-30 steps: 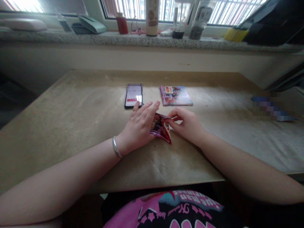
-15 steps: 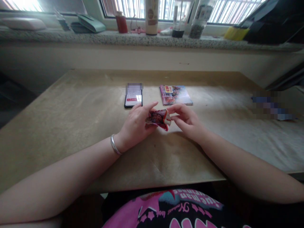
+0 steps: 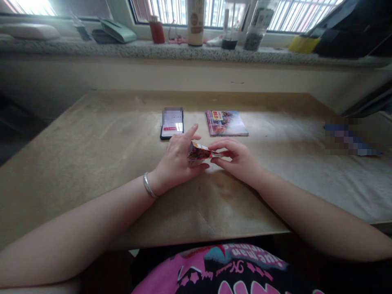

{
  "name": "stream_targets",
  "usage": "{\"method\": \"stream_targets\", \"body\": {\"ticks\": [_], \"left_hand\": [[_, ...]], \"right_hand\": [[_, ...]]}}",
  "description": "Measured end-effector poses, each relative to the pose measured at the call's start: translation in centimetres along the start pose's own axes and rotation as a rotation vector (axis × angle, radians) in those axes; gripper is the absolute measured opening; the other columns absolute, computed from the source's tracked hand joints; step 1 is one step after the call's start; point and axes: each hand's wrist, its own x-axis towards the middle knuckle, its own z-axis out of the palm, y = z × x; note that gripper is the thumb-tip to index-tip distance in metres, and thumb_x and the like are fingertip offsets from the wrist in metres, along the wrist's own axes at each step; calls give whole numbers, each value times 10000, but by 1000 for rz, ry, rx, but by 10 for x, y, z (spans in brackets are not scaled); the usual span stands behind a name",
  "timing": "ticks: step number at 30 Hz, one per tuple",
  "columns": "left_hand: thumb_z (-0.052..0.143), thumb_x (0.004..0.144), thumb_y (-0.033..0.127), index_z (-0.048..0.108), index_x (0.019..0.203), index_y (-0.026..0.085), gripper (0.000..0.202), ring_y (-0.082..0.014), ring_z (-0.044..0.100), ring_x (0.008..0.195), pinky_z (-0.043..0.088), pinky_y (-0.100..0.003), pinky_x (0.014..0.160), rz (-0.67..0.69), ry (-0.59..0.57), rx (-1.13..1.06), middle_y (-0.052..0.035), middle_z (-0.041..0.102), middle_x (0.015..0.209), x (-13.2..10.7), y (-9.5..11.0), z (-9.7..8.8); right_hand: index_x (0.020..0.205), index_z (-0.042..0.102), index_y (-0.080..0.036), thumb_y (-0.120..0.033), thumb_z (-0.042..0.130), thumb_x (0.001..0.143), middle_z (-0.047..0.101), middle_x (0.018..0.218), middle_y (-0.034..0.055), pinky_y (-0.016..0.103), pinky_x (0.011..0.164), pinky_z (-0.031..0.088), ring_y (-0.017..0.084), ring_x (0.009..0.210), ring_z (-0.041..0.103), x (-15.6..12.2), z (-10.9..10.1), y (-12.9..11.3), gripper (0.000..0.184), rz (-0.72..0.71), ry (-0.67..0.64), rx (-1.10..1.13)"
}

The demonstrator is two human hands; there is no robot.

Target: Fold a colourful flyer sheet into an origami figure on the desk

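Note:
A small shiny packet (image 3: 197,153) with a dark red printed picture is held between my two hands above the table. My left hand (image 3: 176,163) is around its left end, the thumb below and the index finger stretched out beyond it. The fingers under the packet are hidden. At the packet's narrow right end, the thumb and fingers of my right hand (image 3: 235,157) pinch its flattened edge. A phone (image 3: 172,124) with its screen lit lies just beyond my left hand. Past my right hand is a flat, glossy, colourful pack (image 3: 227,123) with a yellow label.
A blue and purple item (image 3: 350,139), partly blurred, lies at the right side of the table (image 3: 92,143). Along the stone windowsill (image 3: 171,50) stand a red bottle (image 3: 157,30), a tall beige bottle (image 3: 195,24), clear containers and a green case (image 3: 118,30).
The packet has turned, so its right end now shows narrow and flattened. My right hand has moved slightly left and closed on that end. My left index finger has lifted.

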Motion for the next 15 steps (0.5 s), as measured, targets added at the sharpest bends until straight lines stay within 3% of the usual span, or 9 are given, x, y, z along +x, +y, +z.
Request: {"method": "stream_targets", "body": {"ticks": [5, 8, 12, 15], "left_hand": [[619, 815, 453, 174, 1488, 182, 851, -319, 450, 1280, 344, -525, 1080, -151, -211, -68, -175, 462, 1385, 2, -3, -3], [596, 820, 445, 243, 1463, 158, 787, -335, 381, 1341, 278, -557, 1121, -153, -297, -37, -187, 398, 1445, 5, -4, -4], [604, 799, 411, 346, 1406, 142, 712, -323, 417, 1319, 162, -578, 1164, -100, -378, -6, -163, 455, 1410, 7, -3, -5], [623, 767, 396, 344, 1413, 152, 744, -315, 467, 1268, 239, -550, 1139, -75, -379, -19, -149, 491, 1380, 8, -4, -6]], "right_hand": [[1018, 666, -255, -232, 692, 766, 638, 1028, 39, 314, 792, 604, 169, 950, 633, 0, 2, 4, 254, 53, 15, 34], [1040, 651, -236, -230, 688, 754, 642, 1051, 48, 301, 748, 606, 168, 933, 642, 0, 3, 8, 288, 127, 20, 66], [1005, 644, -214, -254, 679, 756, 674, 1013, 45, 286, 706, 599, 168, 912, 652, 1, 4, 11, 255, 207, 10, 135], [939, 645, -207, -331, 695, 754, 690, 936, 37, 311, 708, 597, 172, 860, 658, 2, 3, 14, 228, 251, 22, 166]]}}
